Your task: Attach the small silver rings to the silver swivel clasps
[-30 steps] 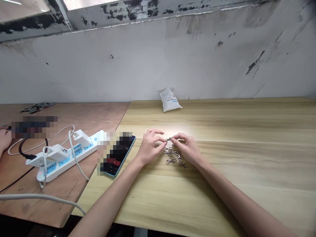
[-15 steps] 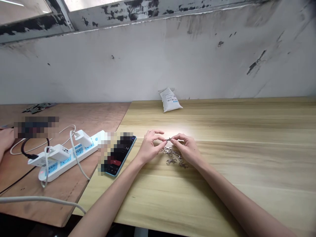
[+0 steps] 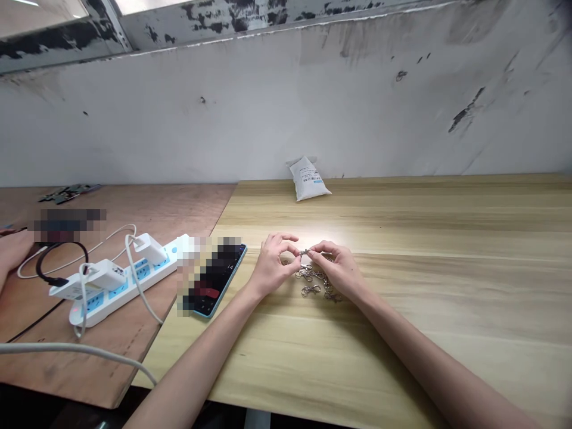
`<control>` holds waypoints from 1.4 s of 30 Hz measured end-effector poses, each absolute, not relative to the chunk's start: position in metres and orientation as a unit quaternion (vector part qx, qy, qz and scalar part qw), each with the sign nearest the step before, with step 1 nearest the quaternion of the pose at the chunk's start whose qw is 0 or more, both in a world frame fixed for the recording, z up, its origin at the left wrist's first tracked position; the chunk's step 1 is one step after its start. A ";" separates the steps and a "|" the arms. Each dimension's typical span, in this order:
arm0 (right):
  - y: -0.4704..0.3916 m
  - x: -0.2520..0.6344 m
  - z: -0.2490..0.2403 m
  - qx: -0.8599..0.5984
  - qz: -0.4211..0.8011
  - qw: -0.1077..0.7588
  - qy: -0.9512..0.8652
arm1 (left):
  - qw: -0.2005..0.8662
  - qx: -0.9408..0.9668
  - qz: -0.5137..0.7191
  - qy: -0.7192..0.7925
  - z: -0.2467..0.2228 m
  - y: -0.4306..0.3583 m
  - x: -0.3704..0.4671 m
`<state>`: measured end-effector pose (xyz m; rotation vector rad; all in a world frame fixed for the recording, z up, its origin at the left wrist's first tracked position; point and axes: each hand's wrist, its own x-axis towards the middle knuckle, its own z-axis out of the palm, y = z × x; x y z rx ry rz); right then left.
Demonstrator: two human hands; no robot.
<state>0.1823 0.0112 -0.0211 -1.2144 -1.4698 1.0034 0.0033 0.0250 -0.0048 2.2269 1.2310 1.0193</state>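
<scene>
A small silver keychain clasp [image 3: 304,252] is held up between my two hands, just above the table. My left hand [image 3: 273,265] pinches its left end between thumb and index finger, the other fingers curved apart. At its right end, the thumb and index finger of my right hand [image 3: 340,271] are closed on it. Beneath and between the hands lies a loose heap of similar metal clasps [image 3: 311,290], some with split rings. My right hand partly hides the heap, and the clasp's finer parts are too small to make out.
Left of my left arm lies a phone [image 3: 218,286] with its screen lit. Farther left, a white power strip [image 3: 129,292] carries plugged chargers and cables. A white packet [image 3: 308,182] lies near the wall. Another person's hand [image 3: 15,247] is at the far left.
The clasp has shifted slightly in my fingertips and shows more silver now. Both hands stay nearly in place. The other person's hand at the far left has moved slightly right.
</scene>
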 end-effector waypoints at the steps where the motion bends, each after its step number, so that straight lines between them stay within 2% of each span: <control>1: 0.011 0.182 -0.021 -0.496 0.412 0.475 -0.599 | 0.190 0.799 0.361 0.441 -0.005 0.025 0.004; 7: 0.010 0.181 -0.019 -0.490 0.440 0.479 -0.580 | 0.135 0.815 0.353 0.440 -0.005 0.024 0.004; 17: 0.009 0.187 -0.019 -0.497 0.406 0.469 -0.607 | 0.118 0.805 0.356 0.459 -0.005 0.028 -0.002; 25: 0.011 0.193 -0.017 -0.427 0.229 0.430 -0.762 | 0.109 0.808 0.350 0.461 -0.001 0.026 -0.002; 32: 0.014 0.199 -0.014 -0.397 0.009 0.327 -0.857 | 0.110 0.818 0.332 0.456 -0.006 0.028 -0.004; 37: 0.010 0.199 -0.002 -0.387 -0.106 0.273 -0.874 | 0.199 0.793 0.349 0.458 -0.003 0.030 -0.006; 42: 0.009 0.197 0.002 -0.370 -0.176 0.316 -0.856 | 0.331 0.749 0.363 0.444 0.010 0.031 -0.009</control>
